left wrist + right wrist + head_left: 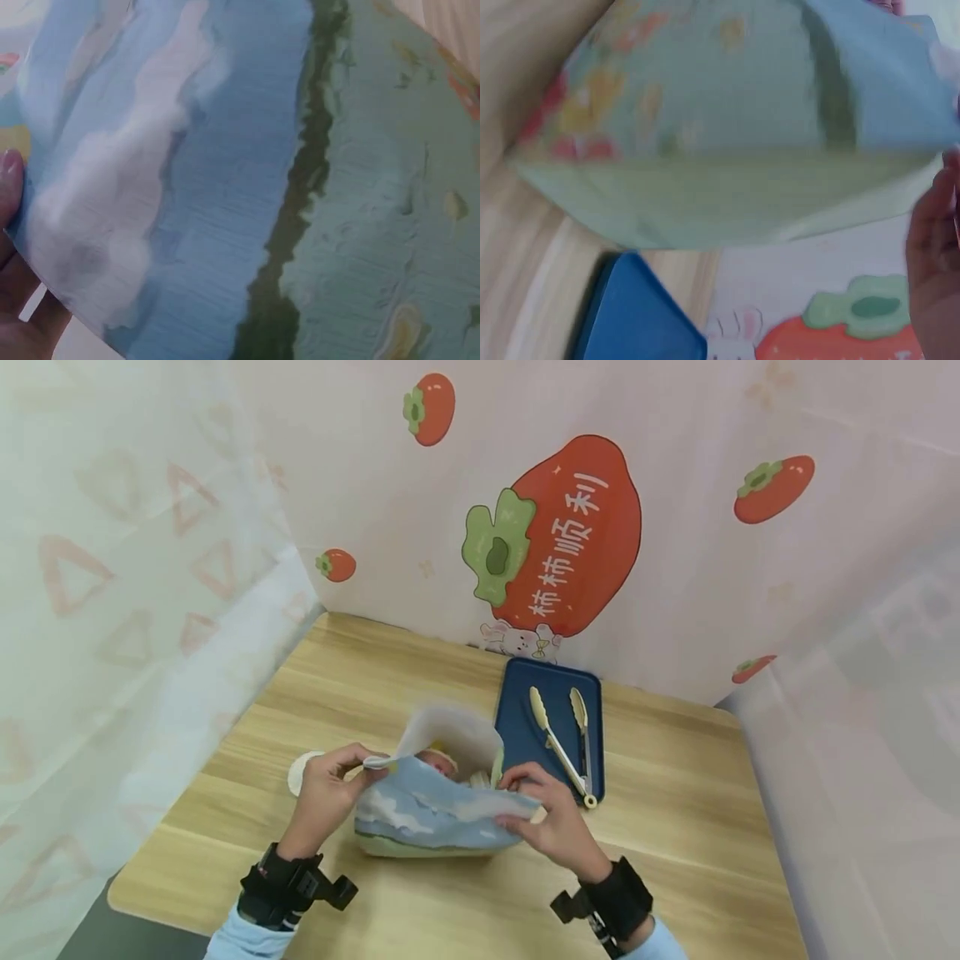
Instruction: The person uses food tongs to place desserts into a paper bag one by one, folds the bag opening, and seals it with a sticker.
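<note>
A paper bag (427, 831) stands on the table with its mouth open, painted with blue sky, white clouds and green ground. My left hand (330, 793) pinches its rim at the left corner. At the right corner my right hand (553, 822) grips the rim, where the front edge folds outward. Inside lies a reddish item with a pale edge (437, 762), mostly hidden by the front panel. The left wrist view is nearly filled by the bag's painted face (217, 180). From the right wrist, its flowered lower part and pale green side panel (727, 199) show.
Behind the bag to the right, a dark blue tray (517, 727) carries metal tongs with cream tips (561, 747). A white round item (297, 774) lies partly behind my left hand. Printed curtains (675, 593) surround the wooden table (675, 777) at its back and sides.
</note>
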{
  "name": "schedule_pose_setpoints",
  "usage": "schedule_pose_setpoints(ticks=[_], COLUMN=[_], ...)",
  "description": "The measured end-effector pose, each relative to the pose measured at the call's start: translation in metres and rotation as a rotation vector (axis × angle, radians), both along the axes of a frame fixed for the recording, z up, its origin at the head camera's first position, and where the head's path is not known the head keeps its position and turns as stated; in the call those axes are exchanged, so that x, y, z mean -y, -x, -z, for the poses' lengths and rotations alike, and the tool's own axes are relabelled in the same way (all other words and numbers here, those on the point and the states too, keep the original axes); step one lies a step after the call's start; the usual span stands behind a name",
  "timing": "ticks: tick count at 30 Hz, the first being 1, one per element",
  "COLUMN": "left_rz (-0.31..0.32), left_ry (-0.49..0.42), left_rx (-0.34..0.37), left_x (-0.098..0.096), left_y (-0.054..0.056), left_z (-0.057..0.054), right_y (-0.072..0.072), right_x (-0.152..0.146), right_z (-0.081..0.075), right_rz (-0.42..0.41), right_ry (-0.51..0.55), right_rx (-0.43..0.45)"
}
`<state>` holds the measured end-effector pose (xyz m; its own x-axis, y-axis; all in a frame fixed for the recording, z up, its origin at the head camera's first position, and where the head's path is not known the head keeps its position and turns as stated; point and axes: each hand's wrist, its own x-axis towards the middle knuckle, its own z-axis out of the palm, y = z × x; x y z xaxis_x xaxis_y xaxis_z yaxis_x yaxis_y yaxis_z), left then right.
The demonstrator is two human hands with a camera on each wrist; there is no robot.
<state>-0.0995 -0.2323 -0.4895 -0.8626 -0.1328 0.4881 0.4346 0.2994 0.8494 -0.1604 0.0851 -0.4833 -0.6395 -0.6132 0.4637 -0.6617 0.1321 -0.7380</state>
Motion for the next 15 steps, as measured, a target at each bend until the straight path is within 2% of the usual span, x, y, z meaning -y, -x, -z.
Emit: schedule_pose_setpoints(ticks=[3, 7, 11, 15], left_rz=[0.125, 0.241, 0.284, 0.299], left_ry=[-0.024, -0.029, -0.006, 0.047], left_rx=[-0.014, -0.03, -0.019, -0.048], left_x=[0.001, 0.002, 0.004, 0.006], left_y=[-0.006, -0.007, -0.005, -0.003], left_z=[0.001, 0.002, 0.0, -0.003], right_y=[-0.006, 0.006, 0.02, 0.028], right_x=[-0.009, -0.012, -0.012, -0.012], right_z=[-0.003, -0.014, -0.033, -0.052], right_rz=[-0.069, -0.188, -0.232, -0.188], right_ry=[-0.006, -0.007, -0.156, -0.301], right_rx=[0.005, 0.0, -0.096, -0.206])
